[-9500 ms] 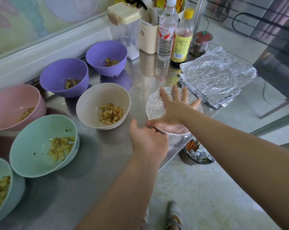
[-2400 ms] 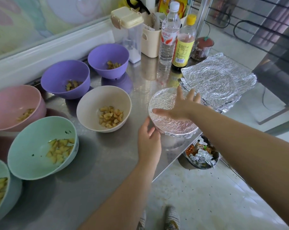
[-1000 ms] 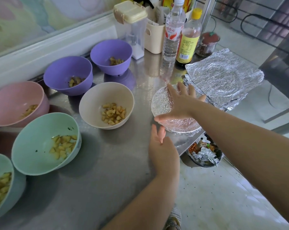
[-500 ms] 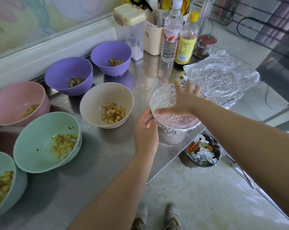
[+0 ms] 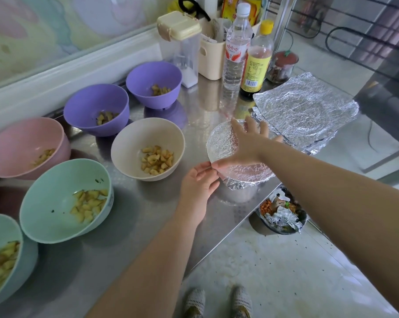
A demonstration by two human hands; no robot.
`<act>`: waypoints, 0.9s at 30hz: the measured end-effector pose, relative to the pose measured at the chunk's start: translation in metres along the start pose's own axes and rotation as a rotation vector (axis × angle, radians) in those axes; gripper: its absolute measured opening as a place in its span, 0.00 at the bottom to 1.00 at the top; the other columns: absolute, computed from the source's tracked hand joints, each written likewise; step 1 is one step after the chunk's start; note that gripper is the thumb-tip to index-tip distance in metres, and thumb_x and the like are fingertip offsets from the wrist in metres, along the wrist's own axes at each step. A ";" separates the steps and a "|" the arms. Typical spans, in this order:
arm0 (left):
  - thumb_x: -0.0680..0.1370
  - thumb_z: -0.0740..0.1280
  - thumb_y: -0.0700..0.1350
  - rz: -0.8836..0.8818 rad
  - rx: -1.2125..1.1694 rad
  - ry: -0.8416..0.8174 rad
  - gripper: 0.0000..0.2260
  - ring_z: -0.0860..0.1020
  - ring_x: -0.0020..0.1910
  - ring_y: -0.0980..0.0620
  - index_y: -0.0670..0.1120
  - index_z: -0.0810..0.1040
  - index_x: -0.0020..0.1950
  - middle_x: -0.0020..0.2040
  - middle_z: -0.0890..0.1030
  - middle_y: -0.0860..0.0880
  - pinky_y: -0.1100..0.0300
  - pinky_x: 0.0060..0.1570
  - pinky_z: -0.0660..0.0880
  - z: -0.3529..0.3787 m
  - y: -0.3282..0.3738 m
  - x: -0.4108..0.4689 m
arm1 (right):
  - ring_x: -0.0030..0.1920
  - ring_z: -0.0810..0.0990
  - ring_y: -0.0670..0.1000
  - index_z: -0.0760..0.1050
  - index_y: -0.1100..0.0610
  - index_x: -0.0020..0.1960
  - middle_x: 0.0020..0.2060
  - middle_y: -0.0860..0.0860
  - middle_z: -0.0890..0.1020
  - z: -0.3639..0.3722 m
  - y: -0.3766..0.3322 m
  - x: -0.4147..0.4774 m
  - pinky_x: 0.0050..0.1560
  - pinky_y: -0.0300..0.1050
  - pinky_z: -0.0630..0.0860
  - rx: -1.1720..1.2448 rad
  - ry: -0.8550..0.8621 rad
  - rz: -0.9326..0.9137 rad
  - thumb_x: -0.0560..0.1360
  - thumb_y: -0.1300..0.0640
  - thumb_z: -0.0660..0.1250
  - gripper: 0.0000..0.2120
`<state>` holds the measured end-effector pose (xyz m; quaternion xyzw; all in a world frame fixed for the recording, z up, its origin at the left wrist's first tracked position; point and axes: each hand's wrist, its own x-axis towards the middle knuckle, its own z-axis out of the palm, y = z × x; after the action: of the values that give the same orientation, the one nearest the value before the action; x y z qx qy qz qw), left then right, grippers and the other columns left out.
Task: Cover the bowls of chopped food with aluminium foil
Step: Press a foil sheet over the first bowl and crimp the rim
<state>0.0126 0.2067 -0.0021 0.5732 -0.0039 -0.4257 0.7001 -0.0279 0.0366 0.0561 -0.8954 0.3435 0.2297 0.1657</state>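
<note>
Head view: looking down on a steel table (image 5: pixel 129 226), both arms reaching for the one bowl at its near edge.
Right hand (image 5: pixel 246 145): lying flat on the foil (image 5: pixel 221 143) with fingers spread and straight. It seems to be pinning the sheet so it isn't slipping while the rim is being worked.
Left hand (image 5: pixel 198 182): sitting low at the near-left rim, fingertips pinching the foil edge, apparently tucking it under the lip.
Covered bowl (image 5: pixel 239 195): standing close to the table's edge, foil stretching across its top and crimping down its side.
Foil stack (image 5: pixel 308 113): lying flat just beside the covered bowl, probably being kept handy for the next ones.
Open bowls: beige bowl (image 5: pixel 134 138), two purple bowls (image 5: pixel 90 104), pink bowl (image 5: pixel 17 143) and two green bowls (image 5: pixel 51 203) are all showing chopped food and waiting to the left, away from the working spot.
Progress: one bowl is nearing a seal, by my reading, and six are waiting uncovered.
</note>
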 end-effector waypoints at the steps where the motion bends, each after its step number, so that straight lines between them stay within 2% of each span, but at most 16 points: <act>1: 0.80 0.65 0.33 -0.017 -0.024 -0.009 0.06 0.82 0.48 0.52 0.43 0.76 0.52 0.47 0.83 0.45 0.55 0.62 0.76 -0.001 0.002 0.001 | 0.78 0.32 0.68 0.29 0.41 0.80 0.80 0.50 0.32 0.001 0.000 0.000 0.66 0.86 0.44 0.003 -0.002 0.000 0.45 0.14 0.61 0.75; 4: 0.79 0.66 0.32 0.026 0.061 -0.010 0.07 0.82 0.46 0.52 0.43 0.76 0.49 0.45 0.83 0.46 0.56 0.59 0.78 -0.006 0.005 0.006 | 0.78 0.32 0.68 0.28 0.41 0.79 0.80 0.50 0.31 0.002 0.000 0.001 0.67 0.86 0.45 0.005 -0.007 -0.005 0.42 0.14 0.59 0.76; 9: 0.76 0.71 0.37 0.259 0.451 0.081 0.05 0.84 0.46 0.53 0.47 0.82 0.47 0.43 0.86 0.50 0.57 0.52 0.80 -0.013 0.001 0.011 | 0.78 0.31 0.68 0.29 0.42 0.80 0.80 0.51 0.31 0.001 0.000 0.000 0.66 0.87 0.44 0.012 0.000 -0.006 0.46 0.14 0.61 0.74; 13: 0.77 0.71 0.42 0.368 0.572 0.206 0.02 0.81 0.39 0.64 0.45 0.83 0.48 0.40 0.84 0.54 0.72 0.41 0.74 -0.003 -0.003 0.003 | 0.78 0.31 0.68 0.29 0.42 0.80 0.80 0.51 0.31 0.003 0.000 0.001 0.66 0.86 0.43 0.009 0.008 0.007 0.53 0.15 0.65 0.71; 15: 0.78 0.71 0.43 0.383 0.531 0.309 0.03 0.80 0.38 0.66 0.44 0.83 0.48 0.38 0.83 0.57 0.74 0.39 0.72 0.007 -0.011 0.000 | 0.78 0.32 0.67 0.29 0.41 0.80 0.80 0.50 0.31 0.004 0.000 0.000 0.66 0.85 0.43 0.015 0.013 0.017 0.53 0.15 0.65 0.71; 19: 0.81 0.67 0.46 0.322 0.405 0.432 0.06 0.82 0.44 0.62 0.51 0.83 0.53 0.44 0.84 0.56 0.71 0.41 0.71 0.027 -0.032 -0.015 | 0.78 0.32 0.67 0.29 0.41 0.80 0.80 0.50 0.31 0.004 -0.001 0.000 0.66 0.85 0.43 0.024 0.013 0.025 0.53 0.16 0.66 0.71; 21: 0.83 0.62 0.45 0.345 0.522 0.417 0.12 0.80 0.48 0.60 0.53 0.81 0.62 0.50 0.83 0.54 0.76 0.40 0.68 0.034 -0.044 -0.024 | 0.79 0.32 0.67 0.30 0.42 0.80 0.80 0.50 0.31 0.004 -0.002 0.000 0.66 0.85 0.43 0.025 0.012 0.027 0.53 0.16 0.66 0.71; 23: 0.84 0.59 0.42 0.371 0.596 0.370 0.18 0.77 0.52 0.66 0.54 0.74 0.72 0.57 0.80 0.55 0.80 0.47 0.68 0.039 -0.052 -0.029 | 0.79 0.32 0.67 0.30 0.42 0.80 0.80 0.50 0.31 0.004 -0.002 0.000 0.66 0.85 0.43 0.028 0.015 0.026 0.54 0.16 0.66 0.71; 25: 0.84 0.58 0.40 0.386 0.557 0.302 0.23 0.77 0.58 0.67 0.57 0.66 0.77 0.64 0.76 0.58 0.73 0.58 0.72 0.040 -0.058 -0.030 | 0.79 0.32 0.67 0.30 0.42 0.80 0.80 0.50 0.31 0.005 -0.002 0.000 0.66 0.85 0.44 0.035 0.020 0.026 0.54 0.16 0.66 0.70; 27: 0.83 0.61 0.41 0.363 0.486 0.242 0.25 0.78 0.62 0.63 0.60 0.62 0.78 0.68 0.75 0.58 0.62 0.63 0.75 0.039 -0.061 -0.029 | 0.79 0.32 0.67 0.30 0.42 0.80 0.80 0.51 0.30 0.005 -0.002 -0.001 0.66 0.85 0.44 0.038 0.021 0.025 0.54 0.16 0.66 0.70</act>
<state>-0.0612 0.1943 -0.0234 0.7600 -0.1242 -0.2092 0.6026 -0.0283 0.0410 0.0526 -0.8901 0.3608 0.2157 0.1761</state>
